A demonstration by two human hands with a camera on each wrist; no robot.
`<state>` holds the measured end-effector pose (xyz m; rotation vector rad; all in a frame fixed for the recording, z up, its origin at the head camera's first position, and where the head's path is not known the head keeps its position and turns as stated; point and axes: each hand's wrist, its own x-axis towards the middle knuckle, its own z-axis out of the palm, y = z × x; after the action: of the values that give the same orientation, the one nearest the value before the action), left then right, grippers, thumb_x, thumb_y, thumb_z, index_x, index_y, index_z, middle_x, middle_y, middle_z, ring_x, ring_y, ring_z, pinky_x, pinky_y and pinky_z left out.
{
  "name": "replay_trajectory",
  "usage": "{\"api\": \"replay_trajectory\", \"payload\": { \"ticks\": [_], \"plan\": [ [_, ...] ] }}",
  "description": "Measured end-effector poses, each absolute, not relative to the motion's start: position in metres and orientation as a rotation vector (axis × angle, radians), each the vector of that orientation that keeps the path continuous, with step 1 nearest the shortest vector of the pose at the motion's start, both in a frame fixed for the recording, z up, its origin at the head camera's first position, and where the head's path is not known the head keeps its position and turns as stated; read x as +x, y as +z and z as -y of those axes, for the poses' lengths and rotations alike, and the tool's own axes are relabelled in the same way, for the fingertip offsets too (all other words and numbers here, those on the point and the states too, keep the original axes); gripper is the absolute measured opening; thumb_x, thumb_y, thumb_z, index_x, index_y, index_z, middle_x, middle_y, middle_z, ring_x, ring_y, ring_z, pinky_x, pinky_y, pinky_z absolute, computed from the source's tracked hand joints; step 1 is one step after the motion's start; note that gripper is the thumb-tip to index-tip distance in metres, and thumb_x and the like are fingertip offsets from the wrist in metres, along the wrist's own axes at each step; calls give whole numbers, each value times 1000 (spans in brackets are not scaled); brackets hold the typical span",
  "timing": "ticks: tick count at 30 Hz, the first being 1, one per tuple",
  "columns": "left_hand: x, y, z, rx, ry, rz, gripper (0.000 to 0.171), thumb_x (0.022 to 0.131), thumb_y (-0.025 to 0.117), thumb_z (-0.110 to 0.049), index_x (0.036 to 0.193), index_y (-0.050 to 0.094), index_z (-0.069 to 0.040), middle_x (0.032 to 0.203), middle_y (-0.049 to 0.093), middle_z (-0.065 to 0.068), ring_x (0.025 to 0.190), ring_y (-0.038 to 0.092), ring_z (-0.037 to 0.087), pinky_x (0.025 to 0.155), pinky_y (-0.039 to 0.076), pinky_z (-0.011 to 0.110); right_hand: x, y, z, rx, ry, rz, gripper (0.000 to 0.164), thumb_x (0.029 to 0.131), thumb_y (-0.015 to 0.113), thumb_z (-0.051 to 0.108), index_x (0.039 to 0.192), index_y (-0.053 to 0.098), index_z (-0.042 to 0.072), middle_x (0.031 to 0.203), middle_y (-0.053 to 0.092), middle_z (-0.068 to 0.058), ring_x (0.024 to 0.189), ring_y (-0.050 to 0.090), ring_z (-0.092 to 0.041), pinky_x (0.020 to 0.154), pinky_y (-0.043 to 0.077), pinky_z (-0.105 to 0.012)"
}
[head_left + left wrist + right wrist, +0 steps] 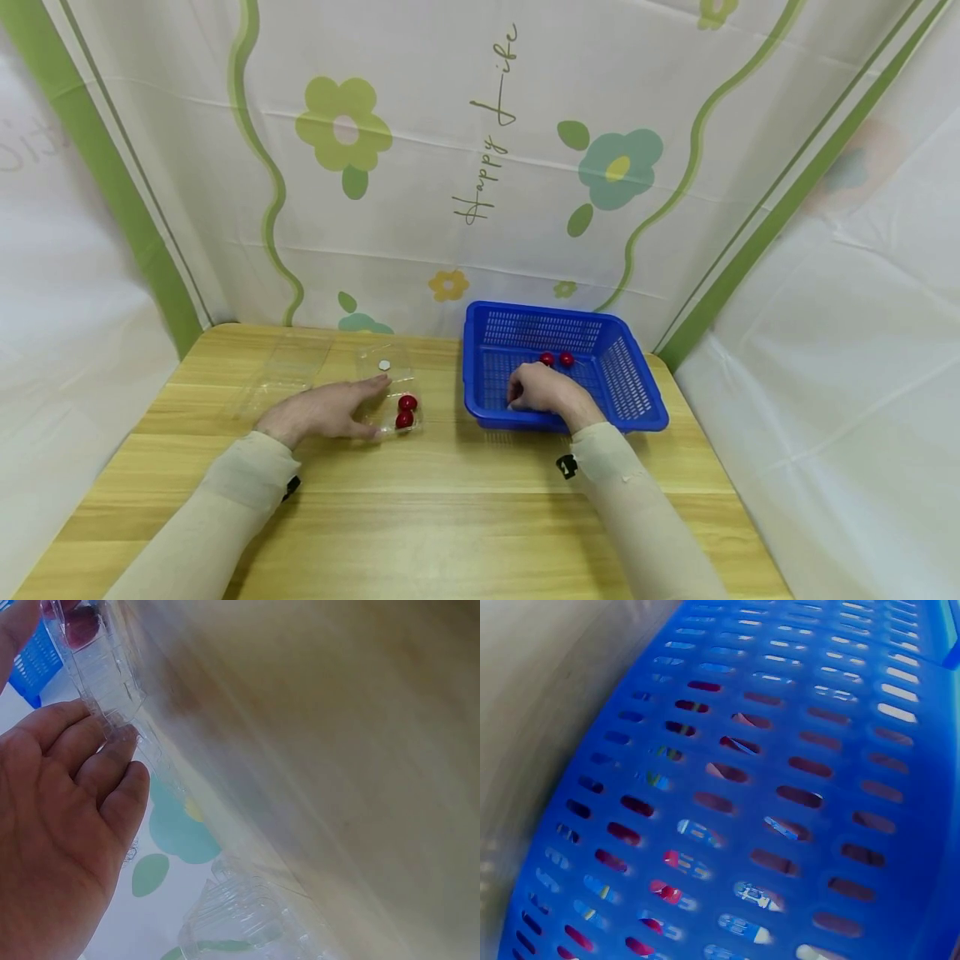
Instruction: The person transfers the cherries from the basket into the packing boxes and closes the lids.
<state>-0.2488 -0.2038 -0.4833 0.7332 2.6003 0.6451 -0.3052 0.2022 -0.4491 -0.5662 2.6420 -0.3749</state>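
1. Clear plastic lidded box (401, 373), containing round red objects (405, 419), lies towards the far edge of the wood-grain table (420, 517), left of centre.
2. Left hand (326, 410): thumb and fingers spread wide, touching box.
3. Right hand (546, 388): inside blue perforated plastic basket (632, 379), far right corner; grip hidden, cannot tell.

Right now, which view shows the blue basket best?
Head view: nearly all of the basket shows, rim and inside, though the right hand covers part. Left wrist gives just a small piece at upper left. Right wrist fills most of its picture with the slotted side, cut off by the edges.
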Motion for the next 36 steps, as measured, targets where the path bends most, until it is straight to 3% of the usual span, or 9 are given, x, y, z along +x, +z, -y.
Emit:
{"api": "replay_trajectory", "payload": {
  "ticks": [7,23,36],
  "plan": [
    [-248,-484,203,740,648,-2600,97,108,87,-41,182,38,-1,191,35,27,170,44,59,140,41,74,-303,-445,-197,-558,-474,-2680,7,109,85,15,103,85,13,98,81,-2,80,68,-16,68,61,-30],
    [-247,-483,203,738,647,-2608,97,108,88,-41,182,39,-2,190,36,26,170,45,58,140,41,74,-301,-439,-182,-641,-614,-2842,5,110,84,11,112,87,8,110,86,-6,99,80,-16,90,72,-39],
    [-247,-483,204,745,641,-2613,97,107,88,-40,182,39,-2,190,35,27,169,46,59,139,42,74,-294,-430,-168,-671,-728,-2952,8,109,86,14,116,87,9,117,84,-8,105,80,-21,94,72,-42]
  ]
}}
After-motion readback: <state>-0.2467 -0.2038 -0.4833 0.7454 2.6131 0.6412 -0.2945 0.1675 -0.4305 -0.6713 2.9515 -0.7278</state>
